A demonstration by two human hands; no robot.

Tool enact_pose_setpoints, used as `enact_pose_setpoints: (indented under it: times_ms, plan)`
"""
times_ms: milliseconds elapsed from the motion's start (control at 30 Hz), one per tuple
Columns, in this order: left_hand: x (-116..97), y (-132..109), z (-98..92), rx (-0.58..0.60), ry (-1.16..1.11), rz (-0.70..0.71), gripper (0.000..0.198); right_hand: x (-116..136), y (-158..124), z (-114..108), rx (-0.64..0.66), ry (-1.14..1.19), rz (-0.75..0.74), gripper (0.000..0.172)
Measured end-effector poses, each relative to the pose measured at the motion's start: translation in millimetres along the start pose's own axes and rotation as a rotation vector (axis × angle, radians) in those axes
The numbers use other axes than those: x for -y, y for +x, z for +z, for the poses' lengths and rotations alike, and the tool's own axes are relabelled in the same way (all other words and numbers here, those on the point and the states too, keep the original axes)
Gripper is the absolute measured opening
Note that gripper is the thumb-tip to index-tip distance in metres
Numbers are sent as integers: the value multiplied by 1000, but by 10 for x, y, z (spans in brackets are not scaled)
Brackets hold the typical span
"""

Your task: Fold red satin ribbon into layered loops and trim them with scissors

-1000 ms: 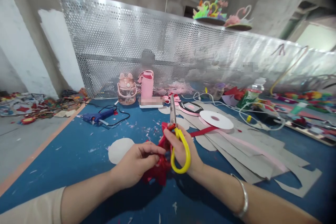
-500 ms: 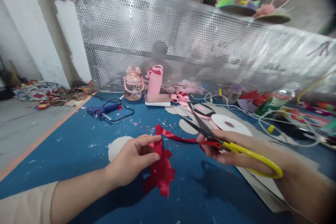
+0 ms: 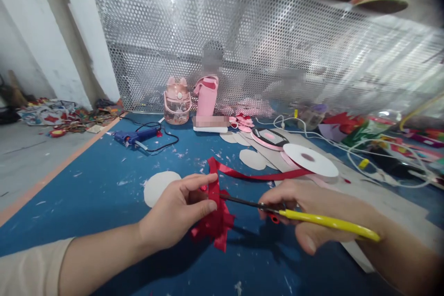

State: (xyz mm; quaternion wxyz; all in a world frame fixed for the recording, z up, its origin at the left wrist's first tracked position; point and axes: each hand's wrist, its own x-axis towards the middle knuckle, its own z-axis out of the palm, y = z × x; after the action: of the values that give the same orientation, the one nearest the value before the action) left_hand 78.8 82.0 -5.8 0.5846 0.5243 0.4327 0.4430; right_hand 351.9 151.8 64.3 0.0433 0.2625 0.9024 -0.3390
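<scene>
My left hand (image 3: 176,210) pinches a bunch of folded red ribbon (image 3: 214,222) just above the blue table (image 3: 104,194). A red ribbon tail (image 3: 263,176) runs from the bunch to the right, towards a white ribbon spool (image 3: 310,159). My right hand (image 3: 312,208) is closed round yellow-handled scissors (image 3: 305,216). Their dark blades point left and reach the ribbon beside my left fingertips.
A white paper circle (image 3: 159,186) lies left of my left hand. A blue glue gun (image 3: 133,137) with a black cord, a pink bottle (image 3: 177,101) and a pink pouch (image 3: 206,97) stand further back before a perforated metal screen (image 3: 243,46). Grey card pieces (image 3: 381,199) and white cables (image 3: 378,152) cover the right.
My right hand swung the scissors from upright at the ribbon out to the right, then brought the blades back left and low against the ribbon bunch. My left hand kept its hold.
</scene>
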Motion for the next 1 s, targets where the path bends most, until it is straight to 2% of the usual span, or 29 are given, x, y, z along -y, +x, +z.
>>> enact_pose_setpoints:
  times_ms: [133, 300, 467, 1000]
  plan:
    - [-28, -13, 22, 0, -23, -41, 49, 61, 91, 62, 15, 68, 95, 77]
    - [-76, -15, 44, 6, -50, -79, 49, 69, 156, 115, 5, 149, 110, 68]
    - [-82, -20, 32, 5, -2, -78, 48, 48, 184, 139, -6, 195, 101, 66]
    - [-50, -11, 11, 66, -12, -122, 63, -31, 163, 150, -10, 107, 103, 62]
